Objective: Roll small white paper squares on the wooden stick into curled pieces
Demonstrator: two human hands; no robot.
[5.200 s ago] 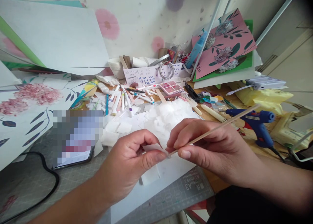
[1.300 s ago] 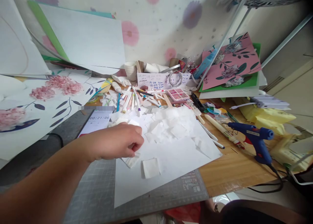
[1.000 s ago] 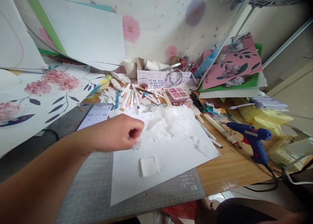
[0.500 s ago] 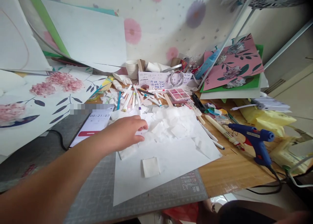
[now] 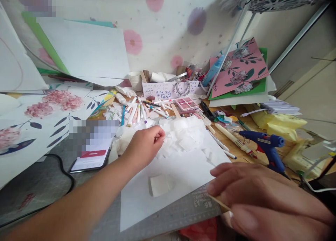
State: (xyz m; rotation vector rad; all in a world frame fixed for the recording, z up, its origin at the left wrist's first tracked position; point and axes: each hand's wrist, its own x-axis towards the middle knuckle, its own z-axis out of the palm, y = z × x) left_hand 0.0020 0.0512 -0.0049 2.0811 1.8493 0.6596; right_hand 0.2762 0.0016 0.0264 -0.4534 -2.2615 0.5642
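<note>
Presently left hand (image 5: 147,146) fingertips press together, contents unclear; right hand (image 5: 259,195) pinches stick (image 5: 221,202); dragging knuckles could scatter white pieces (image 5: 189,139).

Bare left hand (image 5: 150,138) and bare left forearm (image 5: 105,185), bare right hand (image 5: 257,195) too (that one's kinda blurry, tbh).

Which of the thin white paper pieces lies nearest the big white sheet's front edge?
The flat square white piece, lying by itself; others lie farther back, most in the crumpled white heap.
</note>
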